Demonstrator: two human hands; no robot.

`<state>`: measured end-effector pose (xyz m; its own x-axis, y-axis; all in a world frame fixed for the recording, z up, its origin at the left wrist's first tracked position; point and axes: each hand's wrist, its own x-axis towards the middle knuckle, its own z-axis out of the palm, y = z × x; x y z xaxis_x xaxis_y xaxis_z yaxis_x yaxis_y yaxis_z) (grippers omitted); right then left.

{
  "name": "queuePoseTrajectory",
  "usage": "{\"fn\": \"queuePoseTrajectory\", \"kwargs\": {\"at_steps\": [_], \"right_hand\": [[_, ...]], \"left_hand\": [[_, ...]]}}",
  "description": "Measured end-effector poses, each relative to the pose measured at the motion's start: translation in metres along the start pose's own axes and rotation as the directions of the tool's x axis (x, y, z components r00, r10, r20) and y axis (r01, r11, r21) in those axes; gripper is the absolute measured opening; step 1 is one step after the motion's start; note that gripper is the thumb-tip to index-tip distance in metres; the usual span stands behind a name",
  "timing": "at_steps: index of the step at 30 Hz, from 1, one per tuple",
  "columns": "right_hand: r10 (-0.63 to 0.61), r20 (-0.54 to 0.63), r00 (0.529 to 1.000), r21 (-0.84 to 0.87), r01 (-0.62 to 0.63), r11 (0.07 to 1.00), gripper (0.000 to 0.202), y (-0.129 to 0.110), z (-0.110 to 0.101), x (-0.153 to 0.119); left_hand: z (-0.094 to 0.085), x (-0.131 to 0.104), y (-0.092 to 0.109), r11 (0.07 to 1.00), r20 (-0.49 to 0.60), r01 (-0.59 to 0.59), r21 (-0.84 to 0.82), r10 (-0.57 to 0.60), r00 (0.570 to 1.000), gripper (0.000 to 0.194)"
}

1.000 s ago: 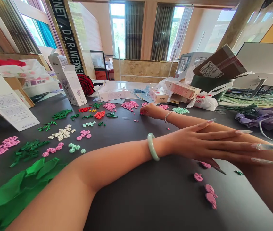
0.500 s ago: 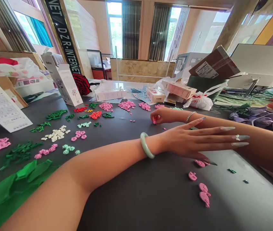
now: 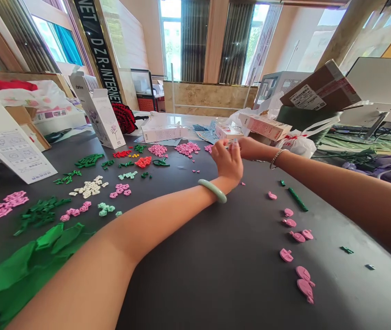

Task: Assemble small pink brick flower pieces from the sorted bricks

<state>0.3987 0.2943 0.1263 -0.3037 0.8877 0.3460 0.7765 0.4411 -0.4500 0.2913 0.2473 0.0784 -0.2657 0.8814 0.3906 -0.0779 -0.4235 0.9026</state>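
Observation:
My left hand (image 3: 228,161), with a jade bangle at its wrist, is raised over the far middle of the table. Its fingers are curled and drawn together, and what they grip, if anything, is too small to make out. Against its fingertips is my right hand (image 3: 254,149), also closed, its fingers mostly hidden behind the left. Beyond the hands lie piles of small pink pieces (image 3: 187,148). Nearer, on the right, several round pink pieces (image 3: 298,237) are scattered beside a green rod (image 3: 298,199) and a few small green bits (image 3: 347,250).
Sorted piles cover the left: dark green pieces (image 3: 40,211), cream pieces (image 3: 90,187), red pieces (image 3: 143,162) and large green leaf pieces (image 3: 19,270). White boxes (image 3: 16,151) stand behind them. Further back are a pink box (image 3: 265,126), a plastic bag (image 3: 298,145) and a cardboard box (image 3: 319,89).
My left hand has gone from spread flat over the right forearm to closed fingers meeting the right hand. My right hand has lifted from the table. The view has shifted slightly.

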Motion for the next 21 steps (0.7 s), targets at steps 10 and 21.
{"fn": "queuePoseTrajectory", "kwargs": {"at_steps": [10,21], "right_hand": [[-0.215,0.088,0.973,-0.192,0.228,0.954,0.004,-0.006,-0.007,-0.015],[-0.135,0.112,0.984,-0.113,0.148,0.983,0.011,0.013,-0.013,-0.013]], "left_hand": [[0.007,0.011,-0.003,0.739,0.217,0.509,-0.442,-0.462,0.86,0.033],[0.004,0.007,-0.004,0.658,0.328,0.612,-0.439,-0.517,0.791,0.028]]}}
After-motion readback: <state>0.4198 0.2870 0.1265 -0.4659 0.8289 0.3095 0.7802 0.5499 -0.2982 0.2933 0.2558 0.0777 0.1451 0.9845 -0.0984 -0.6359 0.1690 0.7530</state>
